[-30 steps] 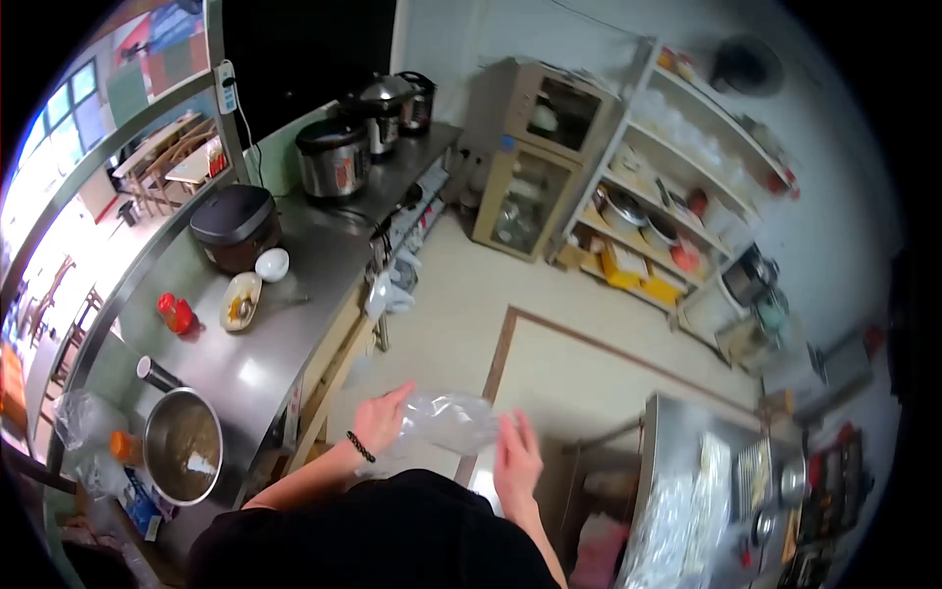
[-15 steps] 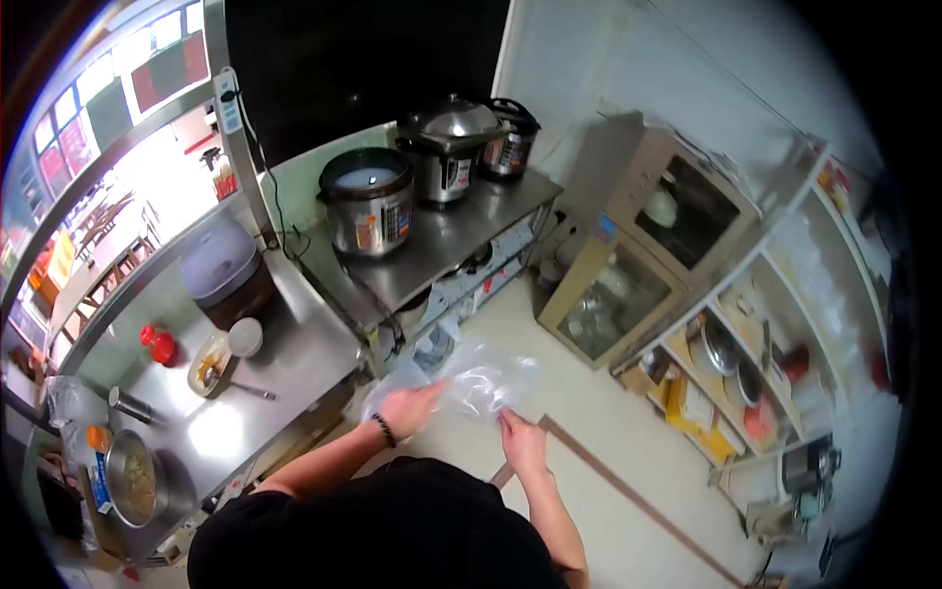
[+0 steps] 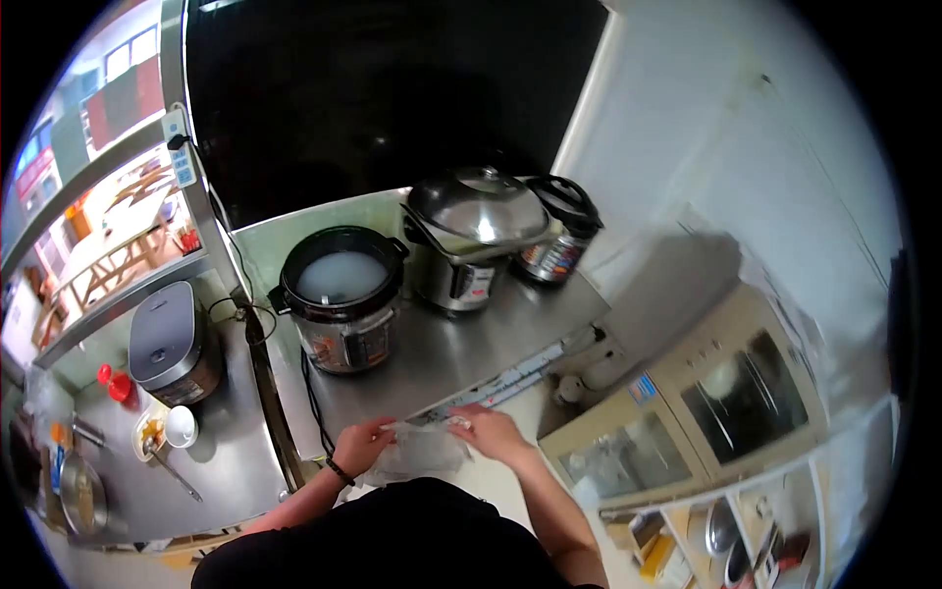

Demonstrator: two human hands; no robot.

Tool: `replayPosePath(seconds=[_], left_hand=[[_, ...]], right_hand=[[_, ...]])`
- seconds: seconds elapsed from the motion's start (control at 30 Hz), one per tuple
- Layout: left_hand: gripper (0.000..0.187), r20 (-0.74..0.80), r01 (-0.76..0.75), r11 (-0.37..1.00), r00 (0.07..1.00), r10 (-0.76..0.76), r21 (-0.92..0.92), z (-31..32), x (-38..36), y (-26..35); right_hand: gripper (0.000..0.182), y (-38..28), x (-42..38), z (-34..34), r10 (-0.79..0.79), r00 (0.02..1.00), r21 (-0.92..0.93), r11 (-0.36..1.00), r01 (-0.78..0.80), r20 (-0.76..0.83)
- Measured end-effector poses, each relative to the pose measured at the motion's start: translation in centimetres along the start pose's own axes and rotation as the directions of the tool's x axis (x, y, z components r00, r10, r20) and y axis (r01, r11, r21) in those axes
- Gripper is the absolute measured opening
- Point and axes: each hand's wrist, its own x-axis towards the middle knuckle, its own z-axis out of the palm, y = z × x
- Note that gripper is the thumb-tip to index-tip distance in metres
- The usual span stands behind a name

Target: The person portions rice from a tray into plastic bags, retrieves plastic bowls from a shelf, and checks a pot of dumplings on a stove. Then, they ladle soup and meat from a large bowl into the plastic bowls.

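Observation:
A clear plastic bag (image 3: pixel 424 452) is stretched between my two hands, just in front of my black shirt. My left hand (image 3: pixel 361 447), with a dark beaded bracelet at the wrist, is closed on the bag's left edge. The fingers of my right hand (image 3: pixel 488 430) pinch its right edge. Beyond my hands, on a steel counter (image 3: pixel 422 363), stands an open cooker (image 3: pixel 343 319) with whitish contents and a utensil in it. Beside it are a second cooker (image 3: pixel 461 280) under a domed metal lid and a third cooker (image 3: pixel 554 250).
To the left, a steel table (image 3: pixel 231 471) holds a grey rice cooker (image 3: pixel 172 344), a white bowl (image 3: pixel 182 426), a dish with a spoon, a red-capped bottle (image 3: pixel 120 388) and a metal basin (image 3: pixel 82 494). At right stand a glass-door cabinet (image 3: pixel 628 456) and shelves (image 3: pixel 819 491).
The view has shifted nearer the cookers. My left hand has gone from extended fingers to a grip on the bag, which now spans both hands.

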Motion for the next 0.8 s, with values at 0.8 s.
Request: replayPosePath(seconds=[0.8], left_hand=[[0.022,-0.714,0.364,0.701,0.123,-0.689,-0.614,16.9,2.9,10.0]], right_hand=[[0.039,24.0,45.6,-20.5,-0.332,0.905,-0.461,0.868,0.182,-0.267]])
